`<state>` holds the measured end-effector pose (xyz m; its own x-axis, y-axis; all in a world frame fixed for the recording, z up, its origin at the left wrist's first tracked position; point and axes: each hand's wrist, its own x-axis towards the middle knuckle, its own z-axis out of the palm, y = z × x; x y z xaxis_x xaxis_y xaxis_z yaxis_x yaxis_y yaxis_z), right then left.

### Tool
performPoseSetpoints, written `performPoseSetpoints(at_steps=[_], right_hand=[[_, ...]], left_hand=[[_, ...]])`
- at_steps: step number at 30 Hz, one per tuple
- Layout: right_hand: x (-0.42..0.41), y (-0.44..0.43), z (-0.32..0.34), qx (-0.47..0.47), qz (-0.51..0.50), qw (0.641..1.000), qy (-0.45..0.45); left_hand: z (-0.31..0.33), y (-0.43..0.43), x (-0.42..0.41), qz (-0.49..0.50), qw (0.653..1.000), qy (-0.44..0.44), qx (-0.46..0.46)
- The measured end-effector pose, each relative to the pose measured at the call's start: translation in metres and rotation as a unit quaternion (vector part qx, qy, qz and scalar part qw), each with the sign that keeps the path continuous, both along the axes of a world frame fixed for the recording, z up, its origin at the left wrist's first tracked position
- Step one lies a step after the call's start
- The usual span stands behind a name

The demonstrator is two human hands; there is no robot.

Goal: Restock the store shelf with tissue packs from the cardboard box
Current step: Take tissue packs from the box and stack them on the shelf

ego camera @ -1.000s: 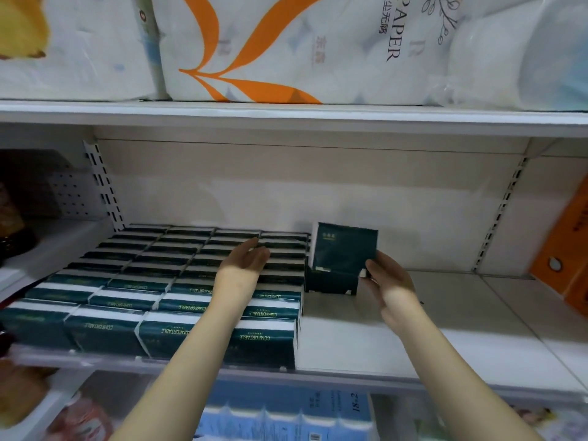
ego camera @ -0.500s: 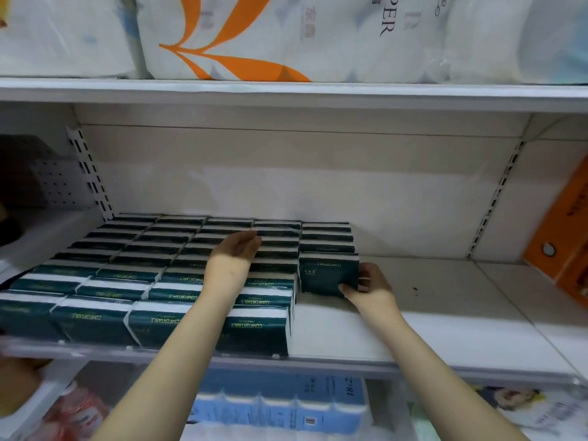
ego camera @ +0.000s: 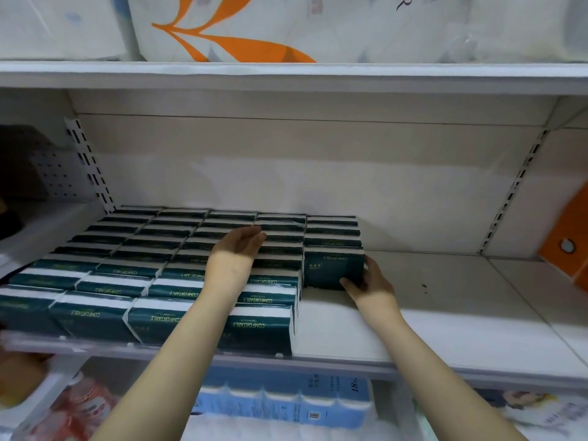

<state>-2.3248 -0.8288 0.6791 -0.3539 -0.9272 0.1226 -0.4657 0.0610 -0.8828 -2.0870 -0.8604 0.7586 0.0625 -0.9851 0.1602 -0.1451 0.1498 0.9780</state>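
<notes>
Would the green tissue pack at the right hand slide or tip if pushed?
The tissue pack probably slides easily: smooth-looking wrapper on a flat shelf. Unlikely to tip or roll: it is a flat-sided block backed by other packs. Gripped by the right hand, it likely feels light and squashy.

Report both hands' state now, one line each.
Left hand: open, resting flat on the stacked tissue packs.
Right hand: gripping the front tissue pack.
</notes>
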Motion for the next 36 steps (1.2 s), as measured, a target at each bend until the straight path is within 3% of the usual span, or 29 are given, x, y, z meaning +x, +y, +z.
performPoseSetpoints(at_steps=[4,8,13,17,19,24,36], right_hand=[[0.001,-0.005,-0.004,0.045,0.018,0.992,0.12],[-0.001,-0.007,-0.004,0.073,0.025,0.988,0.133],[0.0,0.005,0.014,0.1,0.04,0.994,-0.027],[0.019,0.021,0.048,-0.06,-0.054,0.994,-0.069],[0.039,0.033,0.069,-0.124,-0.027,0.987,-0.096],[0.106,0.069,0.11,-0.177,0.069,0.966,-0.173],[0.238,0.16,0.108,-0.168,0.184,0.949,-0.192]], left_hand=[[0.0,0.0,0.0,-0.001,1.0,0.011,0.004],[0.003,0.001,0.0,-0.001,1.0,0.019,0.014],[0.018,-0.002,0.015,0.017,0.993,0.102,0.058],[0.031,0.009,0.032,0.007,0.99,0.138,0.03],[0.035,0.022,0.039,0.002,0.989,0.15,0.005],[0.038,0.074,0.073,-0.01,0.99,0.132,-0.044],[0.025,0.181,0.192,-0.022,0.993,0.095,-0.068]])
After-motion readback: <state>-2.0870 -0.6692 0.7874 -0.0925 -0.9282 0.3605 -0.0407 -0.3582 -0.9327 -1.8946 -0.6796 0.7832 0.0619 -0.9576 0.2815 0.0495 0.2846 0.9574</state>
